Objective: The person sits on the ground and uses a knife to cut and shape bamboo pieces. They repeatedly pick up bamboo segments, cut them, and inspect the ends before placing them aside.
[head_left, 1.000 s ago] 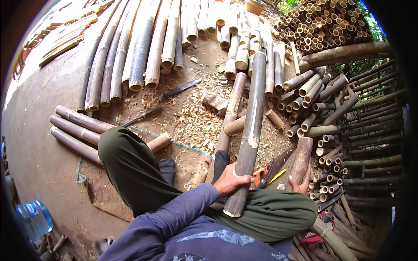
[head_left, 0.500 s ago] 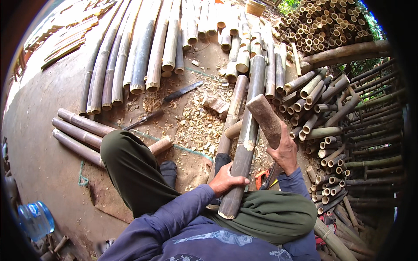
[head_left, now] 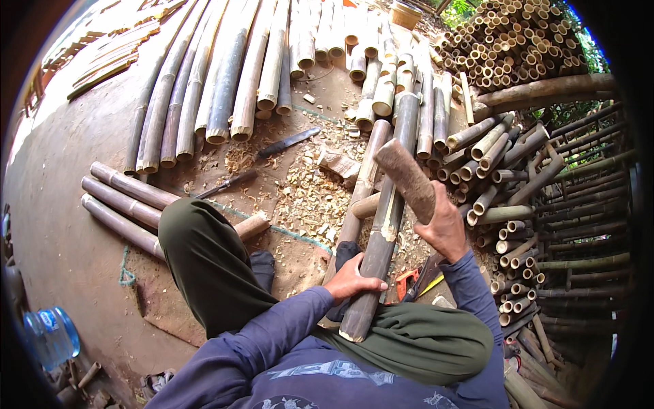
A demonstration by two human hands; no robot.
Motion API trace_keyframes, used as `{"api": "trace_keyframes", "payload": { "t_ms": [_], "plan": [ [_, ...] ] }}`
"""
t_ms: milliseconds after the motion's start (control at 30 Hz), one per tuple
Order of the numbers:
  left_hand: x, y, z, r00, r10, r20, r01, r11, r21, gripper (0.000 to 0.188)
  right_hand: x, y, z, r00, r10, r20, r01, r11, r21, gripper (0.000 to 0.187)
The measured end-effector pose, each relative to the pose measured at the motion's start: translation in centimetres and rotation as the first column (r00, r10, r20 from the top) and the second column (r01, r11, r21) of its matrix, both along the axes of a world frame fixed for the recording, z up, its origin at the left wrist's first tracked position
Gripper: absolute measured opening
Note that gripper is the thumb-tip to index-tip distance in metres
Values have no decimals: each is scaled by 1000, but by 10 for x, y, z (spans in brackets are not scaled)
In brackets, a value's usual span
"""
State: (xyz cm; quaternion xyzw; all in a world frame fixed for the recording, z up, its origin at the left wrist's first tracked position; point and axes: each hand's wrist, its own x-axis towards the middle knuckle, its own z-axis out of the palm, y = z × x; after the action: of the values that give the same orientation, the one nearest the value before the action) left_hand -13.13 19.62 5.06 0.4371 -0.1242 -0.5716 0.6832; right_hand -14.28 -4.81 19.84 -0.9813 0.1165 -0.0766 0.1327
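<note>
Left fingers (head_left: 371, 283) around bamboo tube (head_left: 383, 240) near cut edge (head_left: 352, 337), wide ground (head_left: 75, 140) leftward

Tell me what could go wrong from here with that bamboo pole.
The wooden block raised in the right hand might glance off the bamboo pole and strike the left hand gripping it. The pole, steadied by only that hand, could roll or slip. The orange-handled tool lying just right of the pole might nick a hand that drops toward it.
</note>
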Motion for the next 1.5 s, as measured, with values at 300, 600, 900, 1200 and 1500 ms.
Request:
{"api": "trace_keyframes", "payload": {
  "t_ms": [300, 600, 900, 1200, 1500],
  "plan": [
    [7, -4, -4, 999, -52, 17, 53, 998, -42, 90, -25, -1, -35, 962, -91, 258, 81, 996, 49, 74],
    [9, -4, -7, 995, -14, -104, 7, 997, -70, 61, -72, 19, -54, 908, -374, 190, 286, 884, 369, 64],
    [71, -8, 54, 740, 146, 657, -261, 962, 80, 71, -233, 60, -144, 632, -763, -139, 770, 595, 230, 62],
    [314, 45, 189, 58, -471, 880, -601, 688, 407, 74, -248, 99, -208, 569, -769, -290, 819, 502, 277, 56],
    [431, 78, 119, 108, -629, 770, -697, 505, 509, 79, -254, 100, -219, 480, -804, -352, 877, 439, 194, 51]
  ]
}}
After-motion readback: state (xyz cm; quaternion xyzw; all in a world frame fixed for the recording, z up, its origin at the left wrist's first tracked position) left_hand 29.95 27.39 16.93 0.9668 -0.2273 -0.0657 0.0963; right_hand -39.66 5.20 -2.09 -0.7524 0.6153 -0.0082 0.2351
